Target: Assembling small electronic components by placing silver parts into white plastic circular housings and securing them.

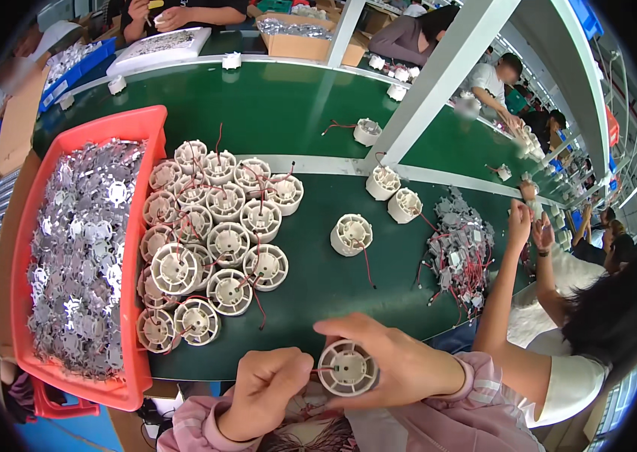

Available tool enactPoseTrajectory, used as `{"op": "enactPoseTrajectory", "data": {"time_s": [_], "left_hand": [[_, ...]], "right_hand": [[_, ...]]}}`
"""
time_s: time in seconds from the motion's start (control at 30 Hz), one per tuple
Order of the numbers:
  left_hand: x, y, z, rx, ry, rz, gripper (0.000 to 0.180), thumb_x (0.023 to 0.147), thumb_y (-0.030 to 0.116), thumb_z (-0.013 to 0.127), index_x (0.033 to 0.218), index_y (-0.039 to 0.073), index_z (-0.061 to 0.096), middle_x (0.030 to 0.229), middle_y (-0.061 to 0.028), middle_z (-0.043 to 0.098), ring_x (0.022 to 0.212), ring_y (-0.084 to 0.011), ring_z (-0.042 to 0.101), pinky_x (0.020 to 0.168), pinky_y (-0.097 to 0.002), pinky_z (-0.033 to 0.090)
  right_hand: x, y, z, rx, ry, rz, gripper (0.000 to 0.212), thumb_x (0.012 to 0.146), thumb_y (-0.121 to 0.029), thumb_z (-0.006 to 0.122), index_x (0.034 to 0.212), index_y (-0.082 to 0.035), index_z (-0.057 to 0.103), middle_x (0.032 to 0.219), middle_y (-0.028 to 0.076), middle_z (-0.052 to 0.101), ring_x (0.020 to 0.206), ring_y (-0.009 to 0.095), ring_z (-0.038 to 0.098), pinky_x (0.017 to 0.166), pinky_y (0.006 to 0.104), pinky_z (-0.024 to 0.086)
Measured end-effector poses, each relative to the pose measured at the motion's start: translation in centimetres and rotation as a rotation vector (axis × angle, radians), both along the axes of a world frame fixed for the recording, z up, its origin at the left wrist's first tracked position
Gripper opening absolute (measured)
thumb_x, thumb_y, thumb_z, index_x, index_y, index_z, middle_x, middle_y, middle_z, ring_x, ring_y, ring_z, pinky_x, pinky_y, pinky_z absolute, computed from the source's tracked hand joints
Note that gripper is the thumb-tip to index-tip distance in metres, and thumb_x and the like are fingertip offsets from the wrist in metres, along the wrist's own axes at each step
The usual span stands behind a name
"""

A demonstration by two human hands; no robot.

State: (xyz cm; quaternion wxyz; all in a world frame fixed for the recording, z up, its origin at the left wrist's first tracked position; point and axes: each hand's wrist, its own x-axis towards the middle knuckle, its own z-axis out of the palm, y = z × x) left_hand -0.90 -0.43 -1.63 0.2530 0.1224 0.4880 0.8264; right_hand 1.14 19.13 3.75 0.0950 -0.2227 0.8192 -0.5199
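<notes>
My right hand (401, 365) wraps round a white round plastic housing (348, 368) near the table's front edge. The housing's open, spoked face points up at me, with a small dark hole in its centre. A short red wire (324, 370) runs from the housing to my left hand (269, 388). That hand is closed, thumb against the curled fingers, pinching the wire at the housing's left side; the wire's end is hidden in it. Beyond my hands, a similar housing (352, 235) stands alone on the green table with its red wire trailing toward me.
Many white housings (230, 245) with red wires crowd the left of the table (296, 294), some stacked. Beside them stands a red bin (154, 143) of shiny metal plates. A heap of grey wired parts (460, 245) lies right. A co-worker's arms (510, 279) reach in there; a metal post (439, 83) rises behind.
</notes>
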Motion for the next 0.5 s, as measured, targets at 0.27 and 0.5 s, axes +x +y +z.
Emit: {"op": "enactPoseTrajectory", "data": {"time_s": [0.27, 0.5], "left_hand": [[0.1, 0.9, -1.2, -0.188, 0.024, 0.005, 0.044, 0.094, 0.013, 0.056, 0.054, 0.003, 0.039, 0.048, -0.0003, 0.041, 0.046, -0.0062, 0.031, 0.043, -0.0273, 0.021], [-1.2, 2.4, -2.1, -0.689, 0.866, 0.278, 0.032, 0.086, 0.0, 0.06, 0.059, 0.0, 0.041, 0.051, -0.0024, 0.044, 0.042, -0.0147, 0.038, 0.042, -0.035, 0.029]], "right_hand": [[0.5, 1.2, -1.6, 0.34, 0.315, -0.146, 0.061, 0.063, -0.014, 0.085, 0.117, -0.004, 0.059, 0.108, 0.013, 0.06, 0.097, 0.029, 0.059, 0.08, 0.0364, 0.05], [-0.6, 3.1, -4.6, 0.171, 0.268, -0.119, 0.059, 0.065, -0.009, 0.082, 0.118, -0.003, 0.058, 0.116, 0.014, 0.059, 0.096, 0.03, 0.06, 0.079, 0.0372, 0.05]]}}
